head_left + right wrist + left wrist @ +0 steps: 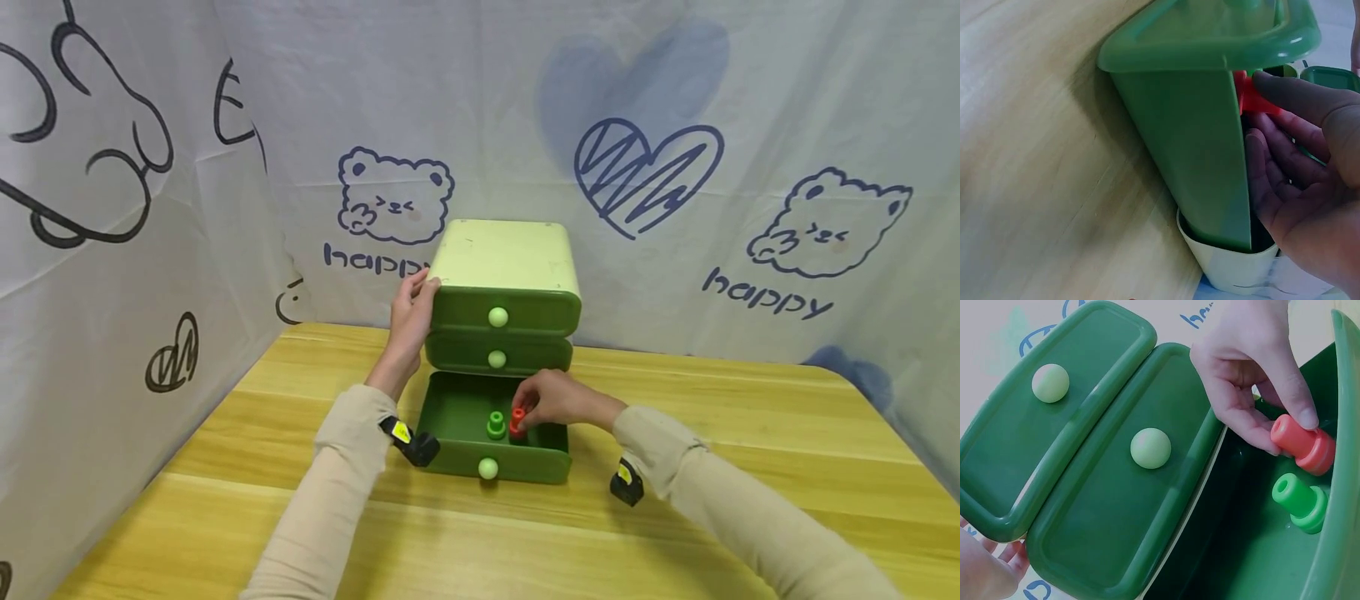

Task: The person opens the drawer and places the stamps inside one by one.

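Note:
A small cabinet (502, 254) with a cream top and green drawers stands on the table, its bottom drawer (457, 404) pulled out. Inside that drawer, my right hand (558, 397) pinches a red stepped peg (1302, 444) with a hole in its top, between thumb and fingers. Beside it a green stepped peg (1300, 503) of like shape stands on the drawer floor. My left hand (411, 321) rests against the cabinet's left side near the upper front edge; its fingers partly hide behind the side in the left wrist view.
The top drawer (465, 310) and middle drawer (457, 352) are closed, each with a round pale knob. Wooden tabletop (697, 450) surrounds the cabinet. A white cloth (495, 100) with drawn bears and hearts hangs behind and along the left.

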`<action>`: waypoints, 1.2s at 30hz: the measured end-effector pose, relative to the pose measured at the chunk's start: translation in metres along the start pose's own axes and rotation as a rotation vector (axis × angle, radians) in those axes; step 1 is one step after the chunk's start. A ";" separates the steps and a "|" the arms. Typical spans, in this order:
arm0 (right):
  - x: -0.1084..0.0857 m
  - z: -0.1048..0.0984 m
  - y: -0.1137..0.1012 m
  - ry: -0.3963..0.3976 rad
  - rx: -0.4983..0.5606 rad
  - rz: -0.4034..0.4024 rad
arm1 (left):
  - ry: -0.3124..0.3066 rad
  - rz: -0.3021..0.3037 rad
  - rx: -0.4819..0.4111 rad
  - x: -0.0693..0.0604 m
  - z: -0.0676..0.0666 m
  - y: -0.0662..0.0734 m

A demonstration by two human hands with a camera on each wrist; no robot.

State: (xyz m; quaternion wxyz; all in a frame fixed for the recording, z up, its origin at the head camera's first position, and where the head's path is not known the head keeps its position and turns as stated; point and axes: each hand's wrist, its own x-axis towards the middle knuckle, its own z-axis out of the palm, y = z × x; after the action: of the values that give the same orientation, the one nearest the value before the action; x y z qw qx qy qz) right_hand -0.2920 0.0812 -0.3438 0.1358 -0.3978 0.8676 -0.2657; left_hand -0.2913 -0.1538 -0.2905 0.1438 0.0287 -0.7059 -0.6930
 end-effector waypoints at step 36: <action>-0.011 0.001 0.006 0.067 0.122 -0.013 | 0.014 0.001 -0.003 0.000 0.002 -0.001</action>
State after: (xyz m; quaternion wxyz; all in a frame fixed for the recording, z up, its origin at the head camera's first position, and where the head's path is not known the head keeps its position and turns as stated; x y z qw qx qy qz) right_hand -0.2886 0.0925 -0.3474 0.1289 -0.3854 0.8513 -0.3319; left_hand -0.2917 -0.1522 -0.2912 0.1489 0.0330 -0.7038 -0.6939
